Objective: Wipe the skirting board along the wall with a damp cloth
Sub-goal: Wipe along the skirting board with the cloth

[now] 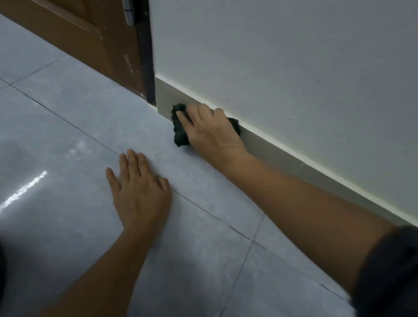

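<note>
One cloth (180,127) pressed on skirting board (266,144); two hands: right hand (210,129), left hand (138,189).

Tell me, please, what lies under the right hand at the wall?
A dark green crumpled cloth, pressed by the right hand against the grey skirting board. The cloth's middle is covered.

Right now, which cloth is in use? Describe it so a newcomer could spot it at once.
Find the white wall and follow its grey skirting board toward the brown door. Just short of the door frame, the right hand presses the cloth against the board. It is a crumpled dark green wad, the only dark thing on the pale board and tiles.
</note>
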`<state>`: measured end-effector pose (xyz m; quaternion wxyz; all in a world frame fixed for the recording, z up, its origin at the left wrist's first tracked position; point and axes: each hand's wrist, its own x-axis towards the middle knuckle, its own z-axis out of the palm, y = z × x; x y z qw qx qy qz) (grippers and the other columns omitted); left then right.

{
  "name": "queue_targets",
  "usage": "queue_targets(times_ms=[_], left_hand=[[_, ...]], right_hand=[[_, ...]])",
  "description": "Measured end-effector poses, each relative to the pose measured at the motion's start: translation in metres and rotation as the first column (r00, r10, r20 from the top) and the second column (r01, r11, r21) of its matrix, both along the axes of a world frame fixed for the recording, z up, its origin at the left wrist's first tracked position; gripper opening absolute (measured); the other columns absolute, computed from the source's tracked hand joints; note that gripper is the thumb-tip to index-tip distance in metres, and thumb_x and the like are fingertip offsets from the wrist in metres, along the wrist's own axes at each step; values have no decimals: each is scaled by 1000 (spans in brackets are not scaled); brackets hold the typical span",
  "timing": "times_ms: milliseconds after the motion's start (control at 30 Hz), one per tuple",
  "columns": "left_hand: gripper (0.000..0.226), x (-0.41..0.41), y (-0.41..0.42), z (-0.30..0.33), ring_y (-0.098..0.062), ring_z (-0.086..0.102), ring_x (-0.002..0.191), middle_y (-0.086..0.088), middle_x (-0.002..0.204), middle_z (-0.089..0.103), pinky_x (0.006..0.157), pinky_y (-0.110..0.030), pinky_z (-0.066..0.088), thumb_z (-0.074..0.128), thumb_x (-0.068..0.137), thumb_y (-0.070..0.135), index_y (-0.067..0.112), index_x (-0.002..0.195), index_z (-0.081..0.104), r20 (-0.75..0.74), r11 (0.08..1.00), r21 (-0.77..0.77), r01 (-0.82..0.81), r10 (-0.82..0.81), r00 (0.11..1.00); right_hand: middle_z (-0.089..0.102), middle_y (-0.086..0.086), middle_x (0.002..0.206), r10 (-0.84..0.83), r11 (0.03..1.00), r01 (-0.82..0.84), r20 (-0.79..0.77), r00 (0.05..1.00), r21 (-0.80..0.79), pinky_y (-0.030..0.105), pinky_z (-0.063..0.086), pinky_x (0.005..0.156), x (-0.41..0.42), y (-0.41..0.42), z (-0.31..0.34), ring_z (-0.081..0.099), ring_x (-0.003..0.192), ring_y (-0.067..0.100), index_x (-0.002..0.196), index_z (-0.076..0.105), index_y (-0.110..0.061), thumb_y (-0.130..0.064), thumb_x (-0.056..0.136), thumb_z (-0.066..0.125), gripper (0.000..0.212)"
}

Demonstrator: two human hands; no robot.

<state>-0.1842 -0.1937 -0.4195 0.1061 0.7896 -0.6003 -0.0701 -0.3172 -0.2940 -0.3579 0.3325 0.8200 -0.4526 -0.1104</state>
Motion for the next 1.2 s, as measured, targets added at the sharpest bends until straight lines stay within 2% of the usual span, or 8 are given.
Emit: queue_targets(times_ms=[100, 167, 267, 467, 767, 933, 1100, 1200], left_hand=[[67, -39, 24, -4, -26, 6, 146, -14, 158, 13, 116, -44, -4, 20, 89, 34, 5, 149, 14, -103, 996, -55, 63, -69, 992], [69, -61, 48, -12, -27, 10, 146, -15, 157, 16, 117, -46, 2, 20, 89, 40, 3, 148, 15, -119, 996, -35, 82, -86, 989], [76, -79, 61, -15, -28, 10, 145, -17, 156, 15, 116, -46, 5, 24, 90, 50, 3, 148, 13, -93, 997, -9, 76, -77, 993], [78, -81, 54, -10, -29, 8, 146, -16, 157, 13, 117, -47, 5, 26, 90, 52, 4, 149, 11, -88, 997, -20, 74, -75, 993], [78, -85, 56, -9, -30, 10, 145, -17, 157, 15, 117, -47, 7, 25, 89, 52, 3, 149, 13, -70, 997, -26, 78, -79, 994], [78, -88, 60, -11, -31, 13, 145, -18, 156, 17, 116, -49, 9, 27, 89, 52, 3, 148, 15, -65, 997, -27, 79, -80, 995], [78, -90, 52, -8, -29, 9, 146, -16, 157, 13, 117, -47, 5, 24, 90, 53, 4, 149, 11, -70, 996, -41, 83, -86, 994], [78, -83, 60, -14, -30, 8, 146, -17, 157, 12, 117, -47, 5, 24, 90, 53, 4, 149, 10, -45, 996, -16, 82, -83, 996]], right_hand=[[60, 4, 89, -49, 999, 48, -29, 998, -7, 31, 36, 54, -67, 61, 9, 53, 69, 19, 123, 59, -17, 0, 91, 9, 62], [59, 10, 87, -54, 995, 55, -13, 998, 88, 34, 41, 54, -120, 112, 3, 52, 68, 24, 127, 56, -8, -6, 87, 41, 43], [56, 18, 76, -280, 940, 257, 73, 957, 225, 34, 41, 44, -175, 166, 6, 50, 56, 28, 122, 60, -2, 3, 57, 75, 67], [57, 20, 81, -358, 934, 347, 264, 896, 89, 30, 37, 44, -165, 158, 9, 48, 56, 27, 131, 51, -4, 9, 68, 62, 66], [55, 14, 83, -357, 931, 364, 318, 878, 41, 29, 36, 46, -166, 156, -10, 47, 59, 23, 134, 51, -12, 4, 69, 64, 68], [55, 14, 79, -417, 909, 383, 323, 850, 165, 29, 41, 43, -166, 163, -23, 50, 58, 24, 128, 56, -13, -3, 60, 77, 73], [56, 19, 85, -407, 898, 437, 463, 787, 46, 31, 40, 45, -157, 153, -4, 50, 61, 27, 132, 52, -10, 8, 63, 65, 73], [56, 18, 83, -457, 889, 424, 411, 789, 174, 32, 43, 44, -151, 159, -26, 51, 61, 27, 131, 54, -13, 2, 60, 74, 75]])
